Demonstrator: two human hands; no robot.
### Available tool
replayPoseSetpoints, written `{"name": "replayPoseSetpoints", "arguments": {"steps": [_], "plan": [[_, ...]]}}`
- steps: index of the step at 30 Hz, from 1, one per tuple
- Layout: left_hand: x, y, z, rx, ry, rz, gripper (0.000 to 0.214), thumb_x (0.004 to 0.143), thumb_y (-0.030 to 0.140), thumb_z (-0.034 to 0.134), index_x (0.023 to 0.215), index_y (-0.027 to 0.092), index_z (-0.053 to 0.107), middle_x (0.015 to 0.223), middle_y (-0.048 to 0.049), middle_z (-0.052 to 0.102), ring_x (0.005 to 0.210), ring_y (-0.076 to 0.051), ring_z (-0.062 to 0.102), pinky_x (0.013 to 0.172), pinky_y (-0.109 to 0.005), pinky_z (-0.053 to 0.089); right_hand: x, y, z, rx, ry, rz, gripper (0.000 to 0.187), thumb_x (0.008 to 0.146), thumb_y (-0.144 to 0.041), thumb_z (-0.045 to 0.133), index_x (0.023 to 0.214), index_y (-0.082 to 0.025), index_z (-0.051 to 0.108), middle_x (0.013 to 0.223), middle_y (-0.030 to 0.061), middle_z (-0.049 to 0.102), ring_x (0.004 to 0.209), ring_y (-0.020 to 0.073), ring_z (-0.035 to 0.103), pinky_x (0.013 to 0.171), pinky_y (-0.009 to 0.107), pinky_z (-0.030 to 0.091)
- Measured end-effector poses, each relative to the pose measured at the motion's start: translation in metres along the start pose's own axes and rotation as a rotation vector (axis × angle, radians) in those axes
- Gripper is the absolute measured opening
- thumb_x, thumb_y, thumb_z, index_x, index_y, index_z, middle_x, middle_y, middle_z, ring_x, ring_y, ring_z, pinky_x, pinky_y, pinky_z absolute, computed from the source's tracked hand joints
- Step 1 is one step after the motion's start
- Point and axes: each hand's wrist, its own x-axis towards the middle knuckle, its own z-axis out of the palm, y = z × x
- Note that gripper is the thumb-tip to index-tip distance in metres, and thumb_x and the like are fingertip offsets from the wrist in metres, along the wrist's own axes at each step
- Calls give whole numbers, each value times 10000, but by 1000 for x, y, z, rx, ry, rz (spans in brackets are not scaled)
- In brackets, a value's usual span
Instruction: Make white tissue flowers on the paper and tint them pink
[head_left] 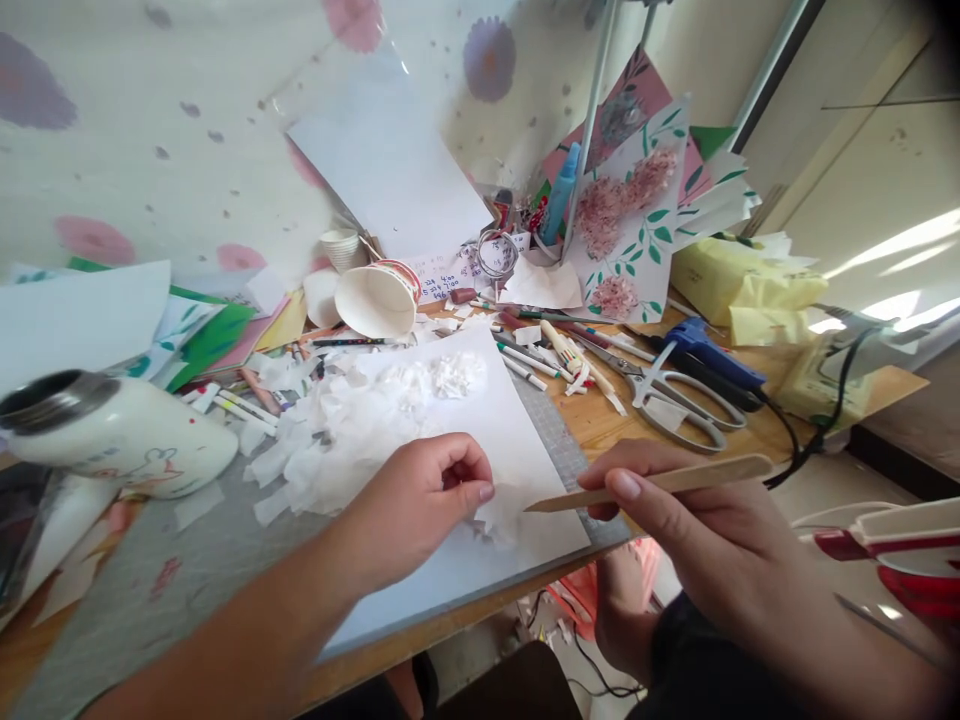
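Note:
My left hand [420, 500] is curled, fingers pinched over a small crumpled piece of white tissue [491, 522] lying on a white sheet of paper [510, 440]. My right hand [675, 520] grips a flat wooden stick [660, 483], its pointed end aimed left toward the tissue, a short way from my left thumb. A pile of torn white tissue bits [352, 430] lies on the sheet behind my left hand.
A tipped paper cup [375, 298], scissors [675, 395], a blue glue gun [712, 355] with black cord, pens and markers [540, 365], a white bottle [112, 435] at left, flower-painted cards [630, 220], and yellow paper [742, 285] crowd the wooden table [600, 420].

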Motion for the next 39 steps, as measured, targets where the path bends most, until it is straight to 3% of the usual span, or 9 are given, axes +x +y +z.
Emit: {"name": "replayPoseSetpoints", "arguments": {"steps": [3,7,18,25,28,32,35,39], "plan": [[0,-5,2,41,-51,-71,89,774,259,569,723,190,593,655,24,578,622,-141,516,558,-245,396,0,0,5,-10,-80,-1,234,943,-309,523,799,-223,686,719,-7,692,659,124,649,578,202,490],[-1,-11,9,120,-71,-58,69,808,223,554,758,203,598,689,31,607,638,-140,537,558,-241,394,0,-1,12,4,-167,-33,225,952,-272,503,812,-210,668,702,-19,651,639,105,613,576,208,451],[-1,-19,13,355,9,156,104,785,126,598,722,204,569,753,33,609,720,-153,558,640,-274,400,-2,8,24,-162,-322,-129,223,966,-212,445,861,-190,641,770,39,619,695,150,567,616,276,428],[-6,-26,15,418,85,356,218,733,44,594,839,234,612,882,6,595,863,-196,544,768,-344,385,-12,15,28,-299,-362,-371,174,939,-158,479,893,-158,646,742,51,643,672,167,546,582,284,407],[-7,-27,15,452,78,443,199,754,27,541,761,218,598,842,5,575,810,-181,521,736,-339,365,-13,19,26,-292,-341,-430,157,947,-197,488,932,-173,643,744,45,654,662,170,557,570,288,423],[-7,-27,13,505,38,456,199,739,19,535,718,209,592,806,10,557,768,-170,498,707,-334,341,-14,13,14,-277,-308,-317,137,898,-166,551,975,-223,650,800,43,681,703,182,621,629,300,499],[-9,-26,10,531,-1,443,202,712,26,553,716,219,611,799,14,550,771,-170,495,715,-339,332,-13,8,5,-198,-174,-317,229,880,-159,557,1063,-276,629,823,40,705,707,187,664,626,287,543],[-10,-22,7,537,-53,410,228,705,30,551,733,236,645,803,17,552,775,-168,488,731,-340,330,-8,6,3,-152,-135,-353,216,863,-120,530,984,-232,669,754,41,695,620,162,652,545,255,538]]}}
